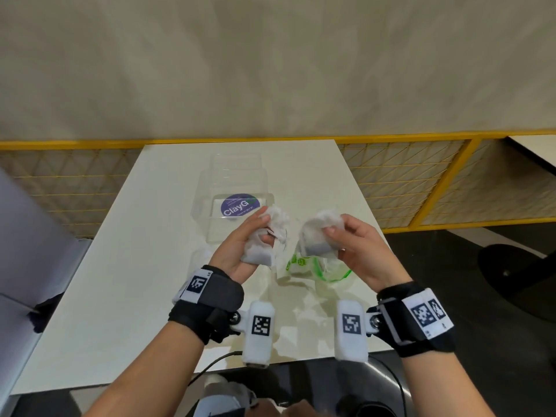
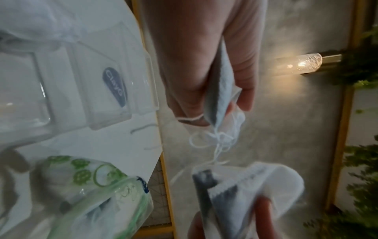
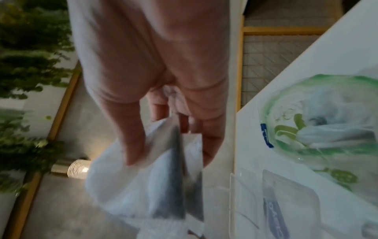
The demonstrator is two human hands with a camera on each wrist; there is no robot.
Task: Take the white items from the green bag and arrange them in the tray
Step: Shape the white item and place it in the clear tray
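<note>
Both hands are raised above the white table [image 1: 120, 266]. My left hand [image 1: 262, 230] grips a white drawstring pouch [image 1: 258, 254], with thumb on top. My right hand [image 1: 334, 239] grips a bundle of white pouches [image 1: 316, 236]. In the left wrist view, loose strings [image 2: 216, 145] hang tangled between the left hand's pouch [image 2: 222, 84] and the right hand's bundle [image 2: 255, 189]. The green-printed plastic bag [image 1: 319, 266] lies open on the table below the right hand, with white pouches still inside [image 3: 331, 129]. The clear tray [image 1: 234, 182], bearing a purple sticker, stands just beyond the hands.
A yellow-framed mesh partition [image 1: 421, 182] runs behind the table. A grey seat [image 1: 27, 236] stands at the left and a dark round chair base [image 1: 517, 266] at the right. A lit wall lamp [image 2: 298, 64] shows in the wrist views.
</note>
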